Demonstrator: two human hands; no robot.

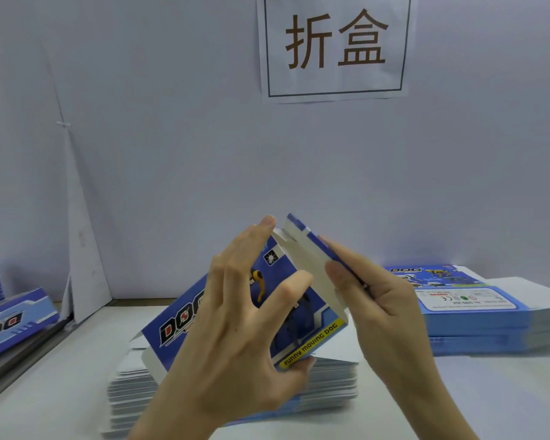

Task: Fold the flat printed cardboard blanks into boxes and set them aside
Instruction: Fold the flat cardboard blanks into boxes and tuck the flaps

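Fingers (pixel 251 246) of my left hand (pixel 235 328) clasp the half-opened Dog box (pixel 169 328) above the stack of flat blanks (pixel 134 385) on the bench (pixel 61 392); my right hand (pixel 385 312) pinches its end flap (pixel 311 268). Mid-fold, I judge: next, tuck it in.

Entry: one person, recorded from a head-worn camera; two hands and two forearms are shown.
- Left hand (pixel 235 338): bare; long, slender fingers; a short, rounded nail is seen at the forefinger tip; fine creases are marked across the knuckles.
- Right hand (pixel 385 312): bare; fingers likewise slender.
- Left forearm (pixel 172 417): bare up to the lower picture edge.
- Right forearm (pixel 438 408): bare up to the lower picture edge.
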